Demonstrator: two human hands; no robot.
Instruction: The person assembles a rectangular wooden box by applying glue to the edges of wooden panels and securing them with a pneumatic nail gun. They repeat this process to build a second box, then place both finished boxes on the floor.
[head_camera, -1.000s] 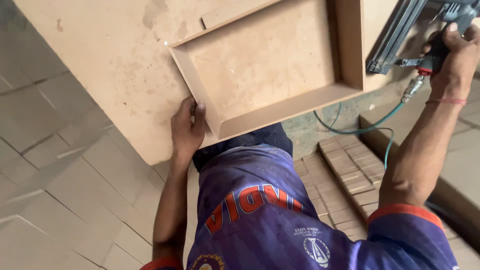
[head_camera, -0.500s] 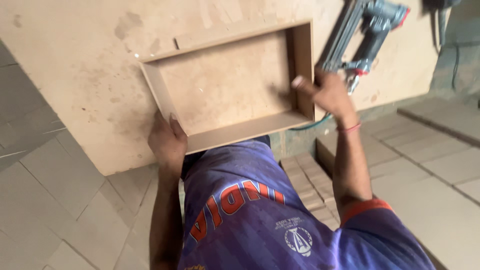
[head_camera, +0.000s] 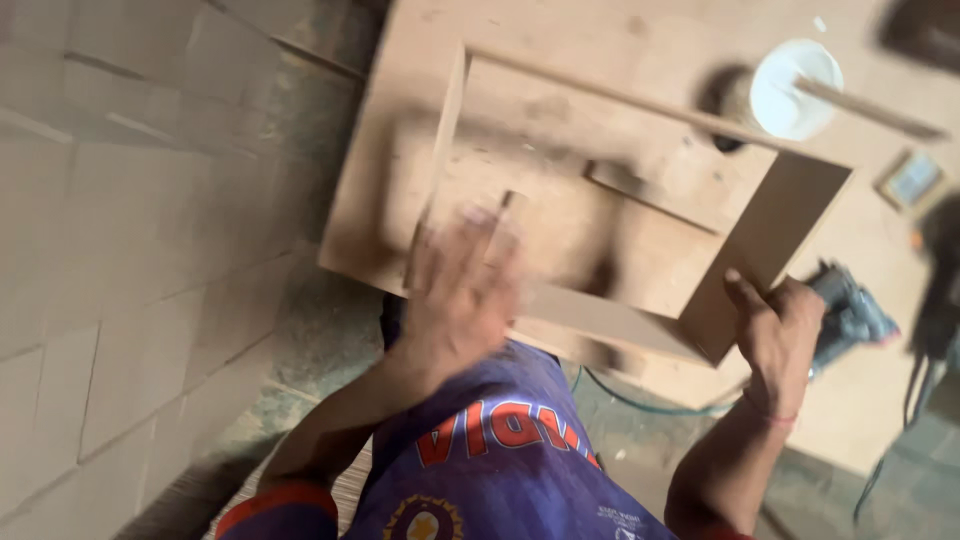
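The frame (head_camera: 640, 215) had swung round on the board (head_camera: 600, 60); the nailer (head_camera: 850, 315) had come down beside it.
The right hand (head_camera: 775, 335) was clamped on the frame's near corner; the blurred left hand (head_camera: 465, 300) lay over its near edge, grip impossible to tell. 1 white tub (head_camera: 797, 88) stood beyond.

Inside the wooden frame (head_camera: 640, 200), the floor of the board (head_camera: 520, 60) offers open room, broken only by a small loose strip (head_camera: 640, 190) lying near its middle. The frame's raised walls bar the way in from the sides, the left hand (head_camera: 460, 290) blocks the near wall, and the right hand (head_camera: 775, 335) grips the near right corner. Beyond the far wall stand a white tub (head_camera: 795, 88) and a stick (head_camera: 870, 105), and a nail gun (head_camera: 850, 315) crowds the desk (head_camera: 880, 400) to the right.
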